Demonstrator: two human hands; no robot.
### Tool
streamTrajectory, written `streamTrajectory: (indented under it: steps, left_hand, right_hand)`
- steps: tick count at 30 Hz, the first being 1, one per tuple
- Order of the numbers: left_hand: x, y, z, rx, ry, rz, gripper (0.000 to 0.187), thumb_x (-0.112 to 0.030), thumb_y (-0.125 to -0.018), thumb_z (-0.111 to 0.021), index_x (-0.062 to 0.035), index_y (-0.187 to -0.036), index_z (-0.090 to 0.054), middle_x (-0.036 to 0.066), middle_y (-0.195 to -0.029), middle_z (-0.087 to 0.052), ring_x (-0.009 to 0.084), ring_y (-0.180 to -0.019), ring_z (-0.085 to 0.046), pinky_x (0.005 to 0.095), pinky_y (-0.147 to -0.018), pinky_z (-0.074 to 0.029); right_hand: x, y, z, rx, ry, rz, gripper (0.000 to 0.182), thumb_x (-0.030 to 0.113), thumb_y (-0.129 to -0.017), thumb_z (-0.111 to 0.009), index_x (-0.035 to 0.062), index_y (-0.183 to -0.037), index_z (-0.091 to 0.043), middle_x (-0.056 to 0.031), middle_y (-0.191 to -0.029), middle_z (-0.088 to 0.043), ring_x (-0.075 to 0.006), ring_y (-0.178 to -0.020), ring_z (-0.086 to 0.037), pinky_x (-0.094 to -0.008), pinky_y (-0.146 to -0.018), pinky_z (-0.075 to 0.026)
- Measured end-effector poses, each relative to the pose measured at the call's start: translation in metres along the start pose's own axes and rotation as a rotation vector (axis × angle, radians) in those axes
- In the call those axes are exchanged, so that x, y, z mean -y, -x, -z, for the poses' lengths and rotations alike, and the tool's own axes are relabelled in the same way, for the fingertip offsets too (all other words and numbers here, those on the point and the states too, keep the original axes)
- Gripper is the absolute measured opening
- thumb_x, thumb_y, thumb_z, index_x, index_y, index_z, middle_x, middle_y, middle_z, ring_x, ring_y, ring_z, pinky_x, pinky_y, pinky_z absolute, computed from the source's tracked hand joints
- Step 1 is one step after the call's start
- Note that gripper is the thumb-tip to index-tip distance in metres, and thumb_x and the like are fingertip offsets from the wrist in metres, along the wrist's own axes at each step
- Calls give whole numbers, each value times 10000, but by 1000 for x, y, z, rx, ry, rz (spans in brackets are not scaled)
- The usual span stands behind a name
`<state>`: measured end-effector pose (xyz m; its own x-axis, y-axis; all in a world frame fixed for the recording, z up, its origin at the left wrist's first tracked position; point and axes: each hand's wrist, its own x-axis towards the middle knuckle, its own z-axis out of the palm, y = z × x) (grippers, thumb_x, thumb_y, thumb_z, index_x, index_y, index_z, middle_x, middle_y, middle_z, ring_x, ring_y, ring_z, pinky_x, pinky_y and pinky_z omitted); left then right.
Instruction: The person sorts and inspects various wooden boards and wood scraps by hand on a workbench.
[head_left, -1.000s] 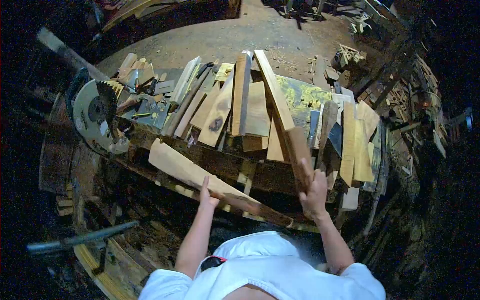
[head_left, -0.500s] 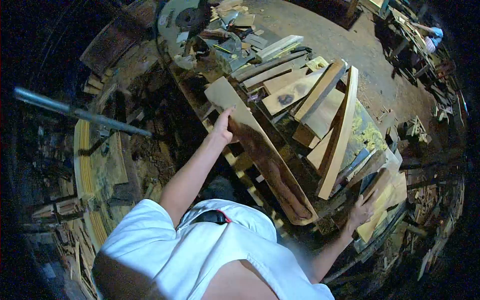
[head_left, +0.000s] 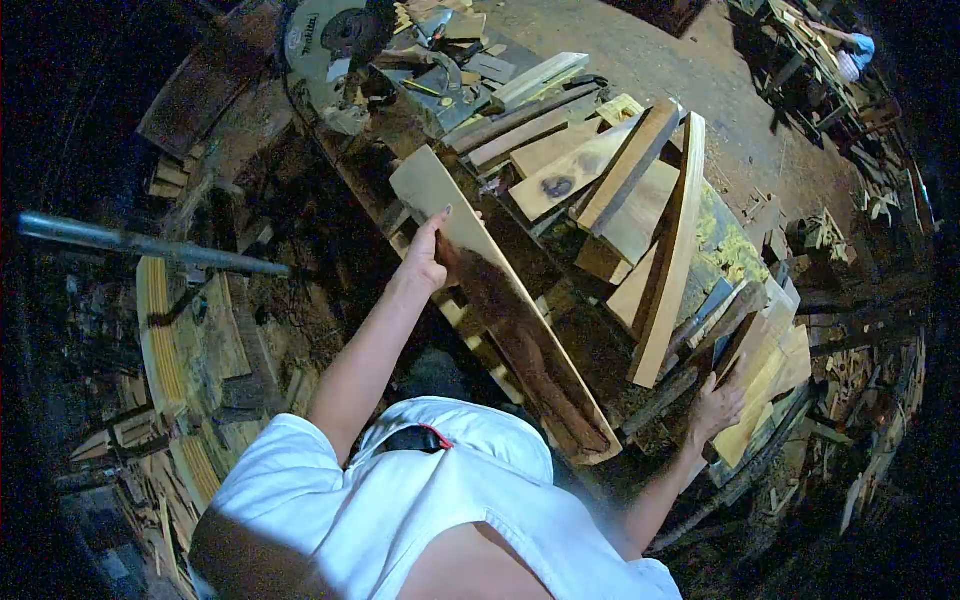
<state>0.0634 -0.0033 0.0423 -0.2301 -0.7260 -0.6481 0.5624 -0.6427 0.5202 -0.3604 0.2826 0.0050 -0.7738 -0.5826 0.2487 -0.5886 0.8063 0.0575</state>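
My left hand (head_left: 428,258) grips a long board (head_left: 500,300) near its upper end, thumb on the face and fingers round the far edge. The board is pale at the top and dark brown along its lower part, and it slants down to the right in front of my body. At the right, my right hand (head_left: 717,408) is at a short wood piece (head_left: 738,350) on the pile, its fingers against the wood's lower end. A curved pale strip (head_left: 672,260) and a knotted board (head_left: 575,175) lie between the hands.
A circular saw (head_left: 335,40) stands at the upper left, beside offcuts and tools. Yellowish sawdust (head_left: 730,250) covers part of the bench. A metal pipe (head_left: 150,243) juts in from the left. Another person (head_left: 856,55) is far off at the upper right, beside stacked wood.
The long board and my left hand have shifted slightly left and down in view. The short wood piece at my right hand is tilted more upright. The whole view has moved a little.
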Motion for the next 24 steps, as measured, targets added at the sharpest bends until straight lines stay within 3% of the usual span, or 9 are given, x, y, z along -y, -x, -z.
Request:
streamTrajectory:
  steps: [3,4,5,8,11,13,15,18,24]
  left_hand:
    - [8,8,-6,2,101,117,407,-386,-856,-644,-71,-1113,-639,95,-1094,-681,257,-1039,-625,482,-986,-437]
    - [8,8,-9,-151,107,220,396,-395,-872,-619,-83,-1115,-642,86,-1082,-687,257,-1037,-625,487,-992,-423]
    - [13,8,-9,-89,102,154,373,-383,-878,-619,-84,-1099,-652,77,-1074,-691,250,-1020,-631,461,-978,-435]
    - [24,6,-7,-109,126,143,355,-386,-880,-624,-92,-1074,-666,67,-1061,-695,244,-994,-642,437,-970,-446]
    - [35,-3,1,-176,81,168,422,-439,-857,-640,-102,-1111,-647,78,-1091,-673,274,-1019,-618,530,-975,-420]
    - [46,-19,18,-235,167,221,417,-441,-853,-652,-103,-1096,-649,78,-1057,-680,276,-1003,-623,533,-970,-424]
    - [60,-27,29,-151,143,199,456,-488,-831,-666,-113,-1089,-648,76,-1061,-671,295,-1017,-611,562,-969,-411]
    - [82,-45,42,-383,132,272,604,-580,-783,-677,-139,-1185,-585,87,-1202,-599,341,-1121,-536,644,-997,-330]
    - [105,-41,26,-357,135,294,725,-632,-783,-639,-158,-1312,-493,83,-1341,-517,338,-1235,-471,638,-1038,-274]
  right_hand:
    - [-5,2,-11,-55,6,21,761,379,-850,-633,424,-1481,-209,-131,-1004,-566,-354,-940,-567,-557,-769,-444]
    - [-7,2,-15,-111,13,31,761,379,-847,-638,429,-1477,-214,-123,-1000,-571,-348,-942,-570,-553,-776,-446]
    - [-4,0,-11,-114,6,37,761,379,-847,-638,429,-1477,-214,-123,-1000,-571,-348,-942,-570,-553,-776,-446]
    - [0,-3,4,104,-101,-47,716,313,-893,-588,438,-1477,-193,-181,-1207,-540,-460,-1089,-507,-622,-882,-384]
    - [2,-3,6,113,-102,-55,728,319,-887,-596,425,-1483,-191,-178,-1159,-548,-440,-1037,-524,-609,-846,-393]
    - [3,-1,3,5,18,-15,801,343,-819,-683,407,-1477,-232,-120,-999,-576,-333,-940,-574,-515,-792,-448]
    - [2,-2,2,13,-6,-18,804,336,-818,-684,411,-1477,-229,-123,-1004,-574,-333,-942,-573,-512,-798,-446]
    - [3,-1,0,-4,-3,-22,811,326,-815,-687,412,-1477,-227,-127,-1005,-569,-333,-938,-571,-506,-812,-440]
    - [4,2,-3,-82,43,-16,828,317,-801,-697,408,-1478,-228,-124,-985,-552,-332,-931,-564,-497,-831,-424]
